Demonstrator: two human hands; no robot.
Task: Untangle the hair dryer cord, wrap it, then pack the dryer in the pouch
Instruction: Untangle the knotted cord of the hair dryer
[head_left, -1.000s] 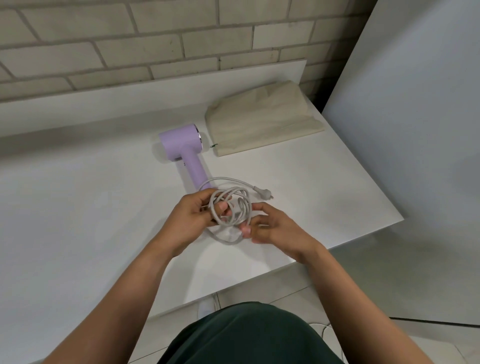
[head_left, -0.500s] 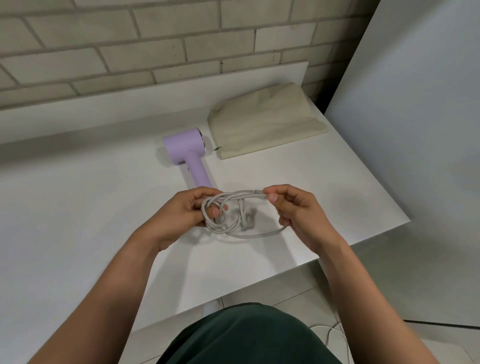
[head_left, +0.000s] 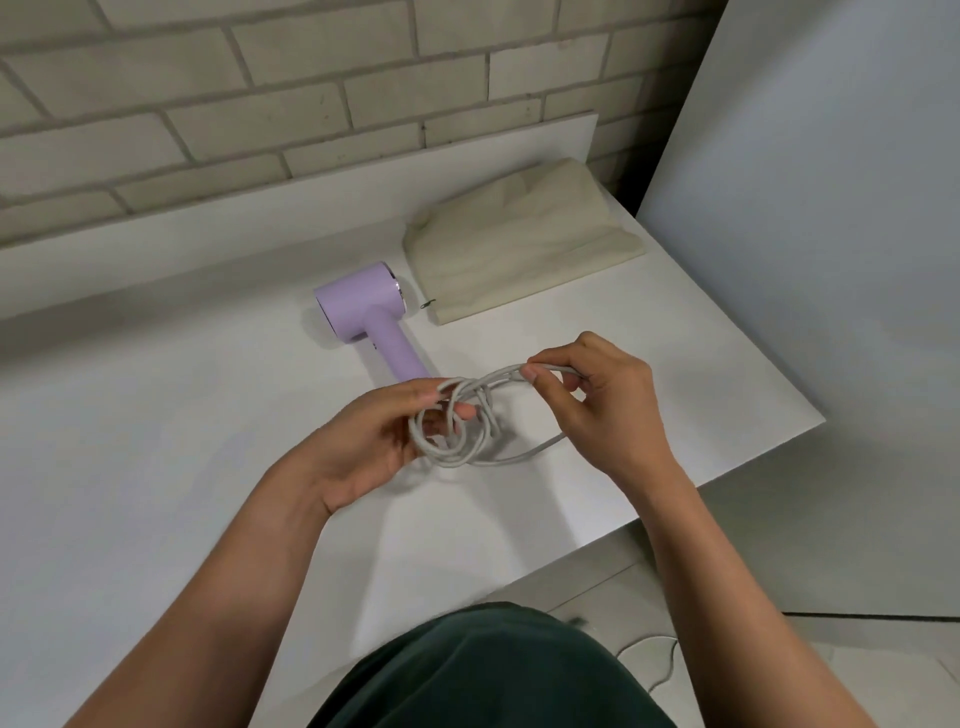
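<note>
Between both hands, lifted just off the near part of the desk (head_left: 156, 467), the cord (head_left: 470, 454) is hanging as a loose tangle of grey loops. Left hand (head_left: 374, 441) is gripping the coil, palm up: thumb on top, fingers curling through the loops from below. Right hand (head_left: 608, 410) is pinching 2 strands side by side between thumb and forefinger, just right of the tangle, with the other fingers curling loosely underneath. Those 2 strands are running roughly level from the pinch into the knot at the left hand's fingertips. 1 more strand is sagging out of the coil's bottom and passing under the right hand. Its end is hiding behind that hand, so I cannot tell where the plug is. Loops are crossing each other, not lying in a neat wrap.

Beyond the left hand, the lilac hair dryer (head_left: 371, 322) is lying flat on the desk, head at the far end. Its handle is pointing back at the left hand's fingers, and the handle tip is disappearing behind thumb and cord. Beyond the right hand, the beige pouch (head_left: 519, 244) is lying flat on the desk, just beside the dryer's head. A small dark tag is sticking out at its near-left corner.

Past both hands, a brick wall (head_left: 311, 104) is running behind the desk. Right of the right hand, a white panel (head_left: 805, 260) is standing at the desk edge. Below the forearms, dark green clothing (head_left: 493, 675) is showing, and a thin white cable (head_left: 660, 670) is lying on the floor.
</note>
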